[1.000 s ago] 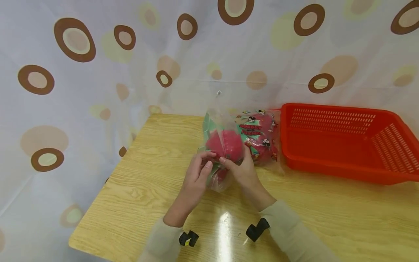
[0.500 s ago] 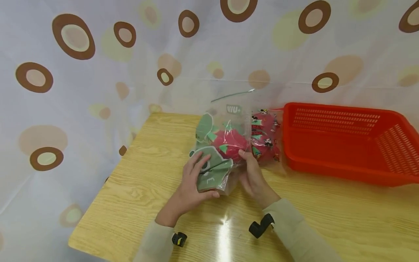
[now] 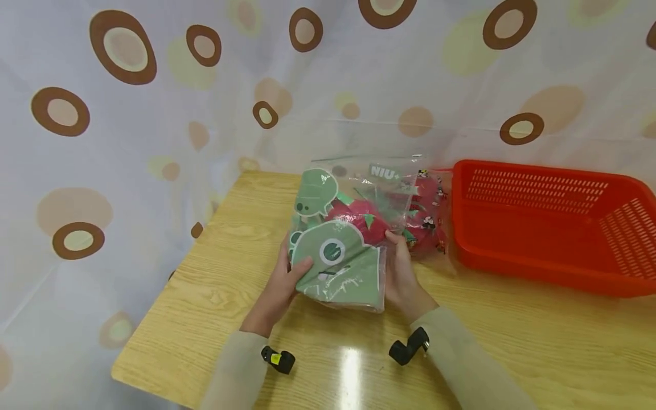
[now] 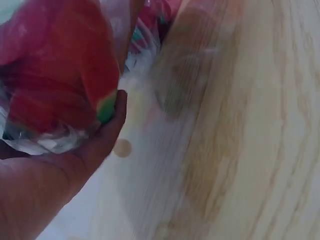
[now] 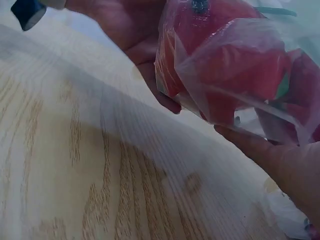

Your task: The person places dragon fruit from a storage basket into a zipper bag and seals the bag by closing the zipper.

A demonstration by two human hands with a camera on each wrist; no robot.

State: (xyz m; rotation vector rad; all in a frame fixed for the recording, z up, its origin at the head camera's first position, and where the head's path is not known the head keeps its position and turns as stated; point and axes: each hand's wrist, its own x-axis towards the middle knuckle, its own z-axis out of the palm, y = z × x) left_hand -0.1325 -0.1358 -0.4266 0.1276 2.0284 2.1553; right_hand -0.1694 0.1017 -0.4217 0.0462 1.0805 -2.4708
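A clear plastic zip bag [image 3: 340, 279] with green cartoon-dinosaur print and "NIU+" on it is held above the table in the head view. Inside are pink-red objects with green tips, like dragon fruit. My left hand [image 3: 277, 287] grips the bag's left side, thumb over the front. On the right side my right hand [image 3: 402, 279] holds the bag, thumb at its edge. In the left wrist view fingers [image 4: 107, 137] curl under the bag [image 4: 55, 70]. The right wrist view shows both hands on the bag [image 5: 225, 75].
Behind and right lies a second clear bag [image 3: 427, 219] with cartoon-mouse print and similar pink-red contents. Beside it stands a red plastic basket [image 3: 538, 273] with slotted walls. The wooden table [image 3: 205, 302] ends at the left, against a patterned curtain [image 3: 154, 125].
The zip bag has been turned so its dinosaur print faces up. My left hand has moved from the bag's front to its left side. The bag now partly covers the second bag.
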